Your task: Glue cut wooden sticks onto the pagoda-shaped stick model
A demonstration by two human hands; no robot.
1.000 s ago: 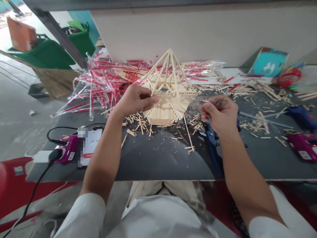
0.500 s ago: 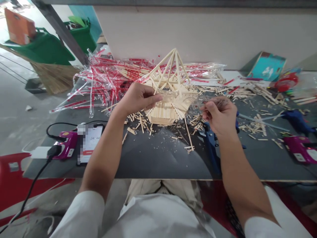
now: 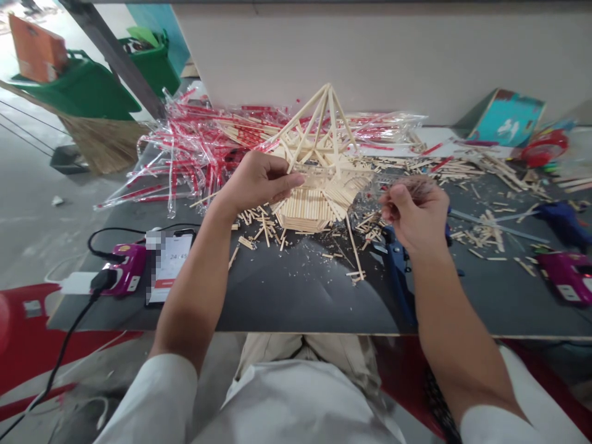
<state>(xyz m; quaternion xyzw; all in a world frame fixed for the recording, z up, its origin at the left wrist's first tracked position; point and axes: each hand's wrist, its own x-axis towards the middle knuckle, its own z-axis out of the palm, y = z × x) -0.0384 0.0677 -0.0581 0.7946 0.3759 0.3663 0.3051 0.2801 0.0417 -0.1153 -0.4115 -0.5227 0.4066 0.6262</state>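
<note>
A model house of pale wooden sticks [image 3: 308, 213], with an open pointed frame of sticks on top, stands on the dark table. At its left side my left hand [image 3: 263, 182] is closed, thumb and forefinger pinching its edge below the frame; the exact grip is partly hidden. To the right of the model, my right hand [image 3: 419, 209] is closed on a clear, stringy wad [image 3: 419, 187], possibly glue threads. Faint clear strands stretch from there toward the model. Beneath my right forearm lies a blue tool [image 3: 398, 265], partly covered.
Clear wrappers with red strips [image 3: 185, 148] pile up behind on the left. Cut stick pieces [image 3: 266, 228] litter the table. A phone [image 3: 169, 265] and purple power socket [image 3: 123, 268] lie left; a blue glue gun [image 3: 564, 219] and another purple socket [image 3: 567, 277] are right.
My right hand has moved slightly right, away from the model, with the clear wad in it. My left hand stays at the model's left side. The view has shifted a little.
</note>
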